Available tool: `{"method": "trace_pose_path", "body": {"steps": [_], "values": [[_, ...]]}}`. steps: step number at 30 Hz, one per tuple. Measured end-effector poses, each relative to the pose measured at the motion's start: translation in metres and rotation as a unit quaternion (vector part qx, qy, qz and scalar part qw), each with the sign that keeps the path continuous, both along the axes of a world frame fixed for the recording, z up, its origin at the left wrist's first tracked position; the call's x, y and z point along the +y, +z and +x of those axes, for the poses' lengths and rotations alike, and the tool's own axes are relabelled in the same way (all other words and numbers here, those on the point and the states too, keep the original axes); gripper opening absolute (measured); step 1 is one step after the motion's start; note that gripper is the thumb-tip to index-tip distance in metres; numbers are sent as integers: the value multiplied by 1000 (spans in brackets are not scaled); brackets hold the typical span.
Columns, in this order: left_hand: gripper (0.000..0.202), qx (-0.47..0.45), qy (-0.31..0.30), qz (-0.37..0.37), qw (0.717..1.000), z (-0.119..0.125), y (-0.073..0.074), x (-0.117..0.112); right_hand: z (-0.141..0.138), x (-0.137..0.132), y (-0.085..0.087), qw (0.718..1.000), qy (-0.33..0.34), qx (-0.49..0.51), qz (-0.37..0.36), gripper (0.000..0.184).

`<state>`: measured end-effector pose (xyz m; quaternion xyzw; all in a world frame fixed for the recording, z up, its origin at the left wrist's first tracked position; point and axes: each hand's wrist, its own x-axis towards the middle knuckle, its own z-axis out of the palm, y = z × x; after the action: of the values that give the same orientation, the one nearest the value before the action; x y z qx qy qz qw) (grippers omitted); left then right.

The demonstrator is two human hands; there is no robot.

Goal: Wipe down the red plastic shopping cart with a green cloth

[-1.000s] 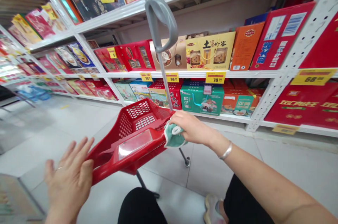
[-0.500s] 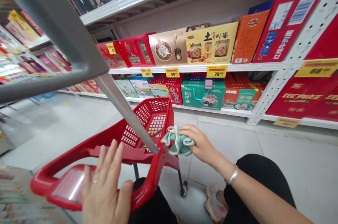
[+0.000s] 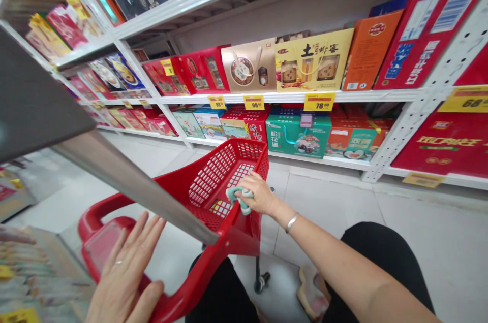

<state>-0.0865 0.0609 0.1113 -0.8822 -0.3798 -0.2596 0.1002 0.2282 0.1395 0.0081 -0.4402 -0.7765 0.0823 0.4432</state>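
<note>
A red plastic shopping cart (image 3: 224,235) with a perforated basket stands in front of me. My right hand (image 3: 260,194) grips a green cleaning cloth (image 3: 244,202) with white edging and presses it over the basket's right rim. On the near left, my left hand (image 3: 129,272) lies with fingers stretched out by the cart's handle (image 3: 173,305); whether the palm touches it is hidden. A grey metal post (image 3: 141,188) slants up from the cart to a dark grey panel (image 3: 34,99) at the upper left.
White shelving (image 3: 282,98) holding boxed goods runs along the far side. Among them are a yellow gift box (image 3: 314,61) and a green box (image 3: 299,132). Packaged goods (image 3: 41,267) fill a display at lower left. My black-trousered knees flank the near floor (image 3: 285,241).
My right hand has moved the cloth forward and left along the cart's rim. The cart, its post and panel have shifted in view, and my left hand sits lower and further left.
</note>
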Motion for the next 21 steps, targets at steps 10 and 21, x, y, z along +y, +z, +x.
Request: {"method": "trace_pose_path", "body": {"steps": [10,21], "values": [[62,8,151,-4,989,10,-6,11,27,42,-11,970,-214,-78,-85,11],[64,92,242,-97,961,39,9,38,16,-5,-11,945,-296,-108,-91,14]]}}
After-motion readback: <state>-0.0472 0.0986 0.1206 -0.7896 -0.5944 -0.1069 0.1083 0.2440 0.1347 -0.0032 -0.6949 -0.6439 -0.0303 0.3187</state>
